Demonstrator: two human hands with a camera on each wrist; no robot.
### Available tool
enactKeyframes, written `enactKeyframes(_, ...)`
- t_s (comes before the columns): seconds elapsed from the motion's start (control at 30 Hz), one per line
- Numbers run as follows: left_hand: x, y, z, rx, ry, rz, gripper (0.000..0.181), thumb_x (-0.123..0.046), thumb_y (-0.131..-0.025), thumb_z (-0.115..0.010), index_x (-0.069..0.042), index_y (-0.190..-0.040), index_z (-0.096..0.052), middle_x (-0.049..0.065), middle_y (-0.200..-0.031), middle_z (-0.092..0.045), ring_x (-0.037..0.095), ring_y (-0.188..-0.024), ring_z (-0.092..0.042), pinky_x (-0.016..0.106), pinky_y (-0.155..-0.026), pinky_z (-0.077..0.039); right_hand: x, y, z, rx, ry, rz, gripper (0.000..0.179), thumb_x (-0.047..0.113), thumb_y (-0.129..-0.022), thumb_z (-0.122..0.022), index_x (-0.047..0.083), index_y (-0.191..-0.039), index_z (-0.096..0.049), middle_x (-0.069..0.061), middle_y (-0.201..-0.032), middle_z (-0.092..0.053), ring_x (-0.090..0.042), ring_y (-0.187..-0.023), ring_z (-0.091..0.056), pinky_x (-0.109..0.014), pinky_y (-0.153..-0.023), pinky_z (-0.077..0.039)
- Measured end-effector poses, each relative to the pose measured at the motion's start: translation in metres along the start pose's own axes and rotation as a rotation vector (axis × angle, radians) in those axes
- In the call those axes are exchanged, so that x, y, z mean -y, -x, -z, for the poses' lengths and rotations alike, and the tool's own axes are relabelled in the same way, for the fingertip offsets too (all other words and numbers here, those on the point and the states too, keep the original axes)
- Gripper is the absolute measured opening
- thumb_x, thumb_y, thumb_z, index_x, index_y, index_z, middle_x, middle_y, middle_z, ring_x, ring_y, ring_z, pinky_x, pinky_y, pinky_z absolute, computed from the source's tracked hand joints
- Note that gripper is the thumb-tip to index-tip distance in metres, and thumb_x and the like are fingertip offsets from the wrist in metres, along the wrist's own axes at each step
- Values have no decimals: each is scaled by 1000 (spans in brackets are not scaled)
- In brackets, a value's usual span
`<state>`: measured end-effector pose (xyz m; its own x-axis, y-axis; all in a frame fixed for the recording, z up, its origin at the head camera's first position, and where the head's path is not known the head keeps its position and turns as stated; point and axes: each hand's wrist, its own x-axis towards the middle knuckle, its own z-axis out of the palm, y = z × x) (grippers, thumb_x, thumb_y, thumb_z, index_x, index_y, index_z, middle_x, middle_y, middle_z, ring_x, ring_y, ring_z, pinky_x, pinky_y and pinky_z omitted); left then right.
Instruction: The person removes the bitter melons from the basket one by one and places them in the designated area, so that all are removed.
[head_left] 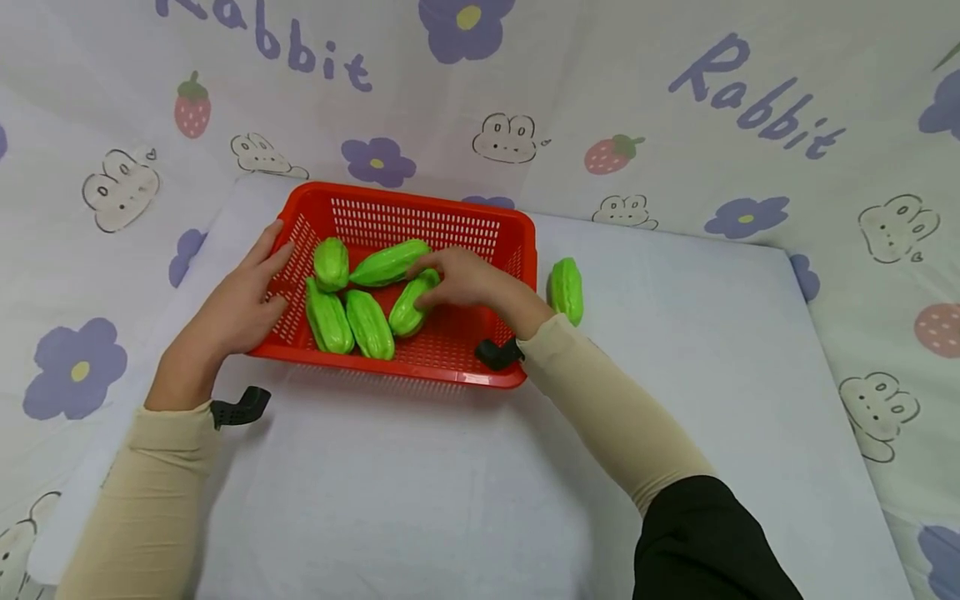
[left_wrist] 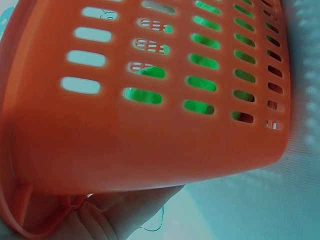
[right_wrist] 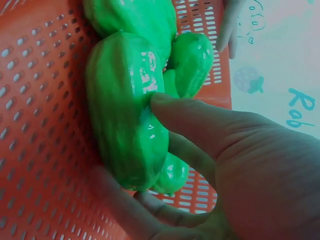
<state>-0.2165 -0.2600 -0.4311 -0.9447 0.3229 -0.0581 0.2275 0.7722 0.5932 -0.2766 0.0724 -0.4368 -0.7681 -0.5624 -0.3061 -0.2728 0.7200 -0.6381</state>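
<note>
A red plastic basket with slotted walls stands on the white table. Several bright green, ridged gourds resembling bitter melons lie in its left and middle part, among them one gourd near the front wall. My left hand grips the basket's left rim; in the left wrist view the basket wall covers part of that hand. Inside the basket, my right hand holds the rightmost gourd, thumb on its upper side and fingers curled about its end.
Outside the basket, just right of it, lies another green gourd, close to my right wrist. The white table extends in front and to the right. A printed cloth with rabbits, flowers and strawberries hangs behind.
</note>
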Motion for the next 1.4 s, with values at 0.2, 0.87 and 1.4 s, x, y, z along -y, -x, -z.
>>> enactKeyframes(0.2,0,-1,0,3,-7,6,76,0,-98,-53,3,-169,-26,1,-182,3,38,-165,-14,68,-122,-30,-1,-1,-2,-27,-29,-12,49,27,-95,-84,13,-141,-74,-7,-141,-67,-22,-118,-57,-36,-100,-50)
enactKeyframes(0.87,0,0,-1,-2,14,4,76,3,-97,-51,3,-169,-26,1,-182,4,39,-164,-14,67,-122,-30,-3,-2,-7,-58,-94,-47,34,27,-94,-86,13,-124,-81,-6,-113,-70,-24,-105,-56,-36,-84,-50)
enactKeyframes(1.4,1,0,-4,3,-13,0,76,2,-99,-51,3,-169,-24,2,-182,5,39,-164,-13,68,-122,-29,-6,0,-4,-113,-66,-92,38,23,-94,-86,12,-129,-79,-8,-126,-68,-24,-108,-56,-34,-86,-50)
